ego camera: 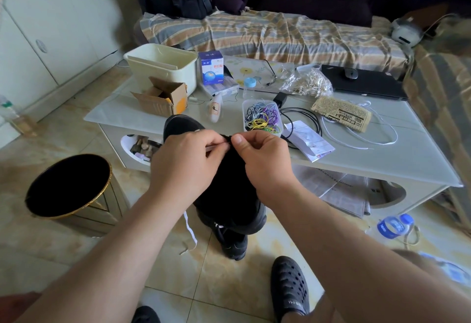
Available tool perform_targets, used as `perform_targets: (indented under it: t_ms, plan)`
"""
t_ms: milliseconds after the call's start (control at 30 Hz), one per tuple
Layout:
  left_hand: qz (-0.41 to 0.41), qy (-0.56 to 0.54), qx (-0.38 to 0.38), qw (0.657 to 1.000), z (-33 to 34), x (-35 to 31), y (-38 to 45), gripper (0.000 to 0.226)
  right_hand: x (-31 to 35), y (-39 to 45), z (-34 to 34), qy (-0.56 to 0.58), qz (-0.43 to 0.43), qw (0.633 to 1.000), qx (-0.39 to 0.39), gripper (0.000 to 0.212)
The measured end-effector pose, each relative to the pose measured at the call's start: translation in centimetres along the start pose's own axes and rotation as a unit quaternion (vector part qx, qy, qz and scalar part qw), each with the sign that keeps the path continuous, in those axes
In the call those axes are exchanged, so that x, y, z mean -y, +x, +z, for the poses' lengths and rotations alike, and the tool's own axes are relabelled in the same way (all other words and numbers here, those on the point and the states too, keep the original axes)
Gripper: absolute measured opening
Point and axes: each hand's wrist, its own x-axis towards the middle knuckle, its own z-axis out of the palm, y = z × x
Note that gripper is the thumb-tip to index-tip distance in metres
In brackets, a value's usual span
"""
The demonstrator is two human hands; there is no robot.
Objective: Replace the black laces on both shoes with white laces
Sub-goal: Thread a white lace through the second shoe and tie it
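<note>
black shoe (pixel 224 177) held up over the floor, before the counter's (pixel 382 149) near edge. left hand (pixel 183 159) and right hand (pixel 262 157) fingers pinching lace at its eyelets. soft, thin, probably slippery; best pinched near the tip.

- The floor (pixel 63 129) is glossy tile, beige with yellowish marbling.
- A low white coffee table (pixel 382 154) with a glass top stands in the middle, with open oval-cut shelves below.
- Behind the table is a sofa (pixel 267 34) under a striped cover in orange, grey and cream; its back is dark.
- White cabinet doors (pixel 51 29) line the left wall.
- A black, gold-rimmed waste bin (pixel 68 185) stands on the floor, left of the table.
- Soft, even daylight fills the room.
</note>
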Motion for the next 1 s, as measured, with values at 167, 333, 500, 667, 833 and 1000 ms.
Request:
perform_targets:
  t_ms: [167, 333, 500, 667, 833, 1000]
  plan:
    - [-0.018, -0.030, -0.007, 0.999, 0.5, 0.5, 0.3, 0.016, 0.0, -0.2, -0.1, -0.010, -0.009, 1.000, 0.011, 0.009]
    - [-0.058, -0.055, 0.004, 0.997, 0.7, 0.1, 0.4, 0.025, -0.3, -0.2, 0.2, -0.003, 0.021, 1.000, 0.015, 0.007]
    - [0.021, -0.035, -0.025, 0.999, 1.1, 0.5, 0.2, 0.054, -0.4, 0.8, 0.3, 0.076, 0.082, 0.992, -0.052, 0.012]
    - [-0.144, -0.066, 0.015, 0.987, 1.9, 2.1, -0.7, 0.057, 0.4, 2.1, -0.9, 0.189, 0.129, 0.964, -0.134, 0.013]
    - [-0.281, -0.285, 0.096, 0.911, 2.9, 2.4, -1.3, 0.035, 0.1, 1.8, -1.1, 0.180, 0.126, 0.967, -0.128, 0.014]
    - [-0.186, -0.189, 0.021, 0.964, 2.3, 2.5, -1.0, 0.014, 0.9, 1.4, -1.5, 0.248, 0.161, 0.954, -0.054, 0.022]
